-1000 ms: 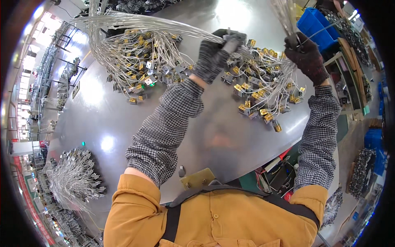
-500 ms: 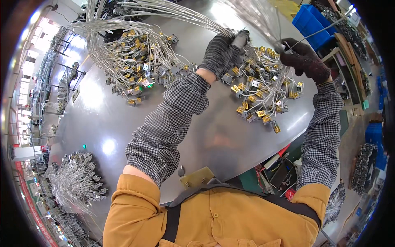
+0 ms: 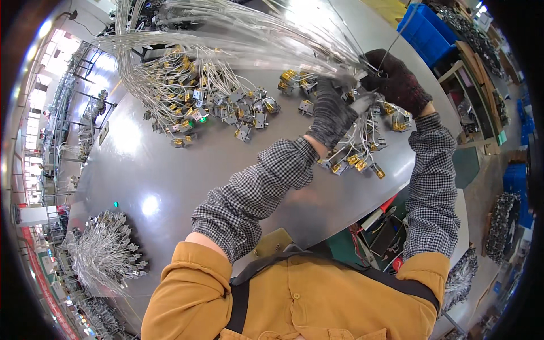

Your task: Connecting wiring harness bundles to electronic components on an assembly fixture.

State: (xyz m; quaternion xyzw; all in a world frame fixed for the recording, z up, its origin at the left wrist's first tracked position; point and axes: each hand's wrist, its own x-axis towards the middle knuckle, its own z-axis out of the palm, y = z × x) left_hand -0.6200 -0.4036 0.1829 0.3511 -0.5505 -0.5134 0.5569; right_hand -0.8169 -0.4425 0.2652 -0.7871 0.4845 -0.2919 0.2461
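Observation:
My left hand [image 3: 333,110], in a grey knit glove, is closed around a bundle of thin whitish wires [image 3: 283,42], just above their metal ends. Small metal parts with yellow pieces [image 3: 358,161] hang from these wires and rest on the table below. Close beside it, my right hand [image 3: 399,82], in a dark red and black glove, is closed on a thin grey wire [image 3: 392,45] whose ends stick up from its fingers. The hands almost meet, and their fingertips are partly hidden among the wires. The loose wire lengths sweep to the upper left, blurred by motion.
A larger heap of wired metal parts [image 3: 195,96] lies left of my hands on the grey metal table [image 3: 170,175]. Another bunch [image 3: 107,246] sits at the left edge. A blue bin [image 3: 428,34] stands at the far right. A yellowish plate [image 3: 272,242] lies near my body.
My left hand has moved right and slightly nearer, and my right hand has moved left to meet it. The wire bundle has swung over to the left.

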